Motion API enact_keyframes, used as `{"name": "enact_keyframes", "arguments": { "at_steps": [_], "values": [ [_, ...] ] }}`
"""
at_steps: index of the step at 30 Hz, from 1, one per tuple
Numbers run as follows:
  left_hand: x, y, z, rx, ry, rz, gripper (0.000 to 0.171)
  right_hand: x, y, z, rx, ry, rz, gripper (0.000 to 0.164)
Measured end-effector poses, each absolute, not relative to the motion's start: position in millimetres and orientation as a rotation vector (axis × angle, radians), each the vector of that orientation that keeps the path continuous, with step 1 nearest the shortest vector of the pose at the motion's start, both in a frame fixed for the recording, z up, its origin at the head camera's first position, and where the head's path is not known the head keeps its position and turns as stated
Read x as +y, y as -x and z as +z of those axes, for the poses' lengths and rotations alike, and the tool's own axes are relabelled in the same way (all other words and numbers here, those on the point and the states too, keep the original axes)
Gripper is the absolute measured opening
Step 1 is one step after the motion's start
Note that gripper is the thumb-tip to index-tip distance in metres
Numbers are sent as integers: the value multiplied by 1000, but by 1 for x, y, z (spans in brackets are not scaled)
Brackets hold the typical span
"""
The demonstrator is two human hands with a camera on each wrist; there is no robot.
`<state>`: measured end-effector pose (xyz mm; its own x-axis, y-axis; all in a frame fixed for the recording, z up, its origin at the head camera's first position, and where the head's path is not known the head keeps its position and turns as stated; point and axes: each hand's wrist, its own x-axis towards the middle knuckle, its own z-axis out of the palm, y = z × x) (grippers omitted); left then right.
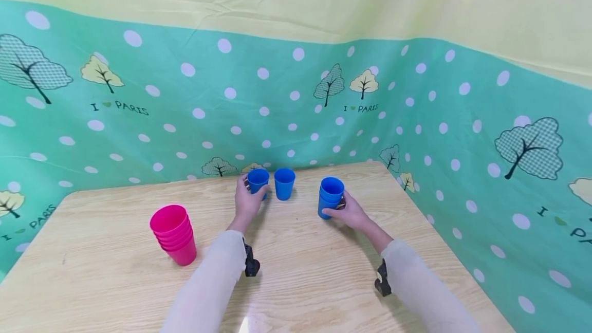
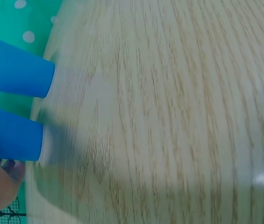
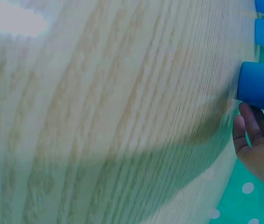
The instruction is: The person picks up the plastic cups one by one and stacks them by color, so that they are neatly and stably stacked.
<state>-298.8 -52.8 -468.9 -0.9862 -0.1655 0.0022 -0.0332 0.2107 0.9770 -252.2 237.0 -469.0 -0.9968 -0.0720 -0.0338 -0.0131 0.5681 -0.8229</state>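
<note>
Toward the back of the table, my left hand (image 1: 247, 198) holds a blue cup (image 1: 258, 176), thumb on the near side and fingers round the far side. A second blue cup (image 1: 284, 185) stands upright just to its right, apart from the hand. Farther right, my right hand (image 1: 350, 211) grips a stack of nested blue cups (image 1: 329, 197) low down, its thumb across the front. The left wrist view shows the held cup (image 2: 12, 135) beside the other one. In the right wrist view, several fingers curl under the blue stack (image 3: 260, 86), whose top is cut off.
A tilted-looking stack of nested pink cups (image 1: 178, 240) stands on the left of the wooden table (image 1: 296, 281). A green and yellow patterned curtain (image 1: 176, 96) hangs along the table's back and right edges.
</note>
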Motion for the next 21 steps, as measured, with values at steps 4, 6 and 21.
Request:
{"name": "enact_keyframes", "arguments": {
  "at_steps": [4,6,21],
  "values": [
    [-54,298,-470,-2335,-200,-1890,72,237,252,-468,2717,68,-1437,73],
    [-54,298,-471,-2311,-193,-1888,71,237,252,-467,2719,70,-1437,72],
    [-40,291,-461,-2050,-110,-1925,65,237,252,-467,2729,63,-1417,75]
  ]
}}
